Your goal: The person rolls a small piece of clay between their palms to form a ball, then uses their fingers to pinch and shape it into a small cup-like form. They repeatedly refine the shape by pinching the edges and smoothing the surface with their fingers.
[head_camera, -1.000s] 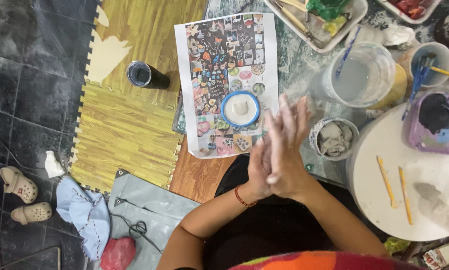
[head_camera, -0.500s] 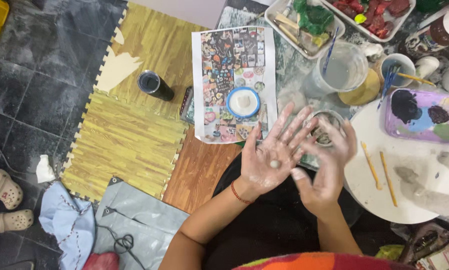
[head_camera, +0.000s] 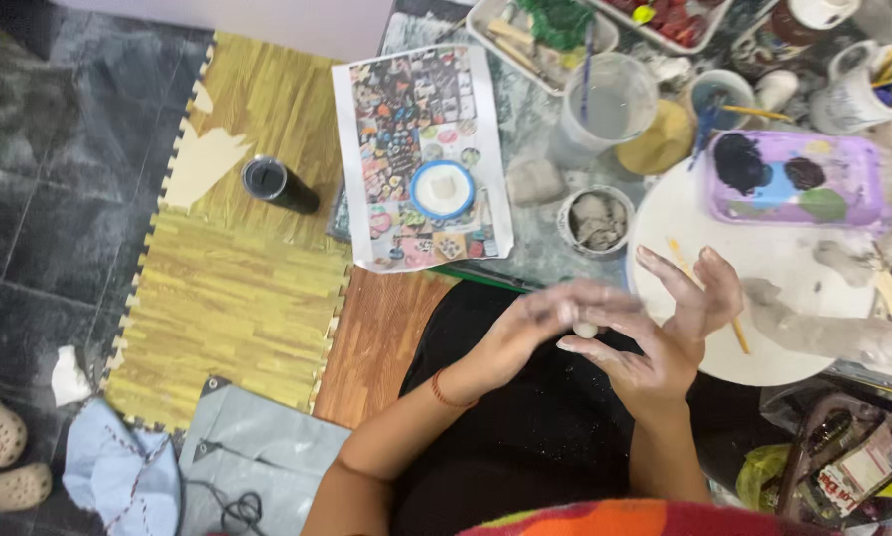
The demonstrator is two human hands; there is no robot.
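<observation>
Right over the person's dark lap, just off the near edge of the round white board (head_camera: pixel 763 342), both hands meet around a small pale lump of clay (head_camera: pixel 586 329). Left hand (head_camera: pixel 525 333) comes in from the side away from the board, fingers curled over and blurred, fingertips on the lump. Right hand (head_camera: pixel 664 337) sits palm up with its fingers spread wide and loose, a couple of them reaching over the board's rim, and the lump sits at the base of its fingers, so it's pinched lightly between the two hands rather than gripped. Both hands are dusted with whitish stuff.

On the board's far side lies a purple paint tray (head_camera: pixel 793 179) with dark blobs. Just beyond the board's rim is a small tub of grey lumps (head_camera: pixel 597 220), and further out that way a printed collage sheet (head_camera: pixel 416 154) with a blue-rimmed dish (head_camera: pixel 443 189) on it.
</observation>
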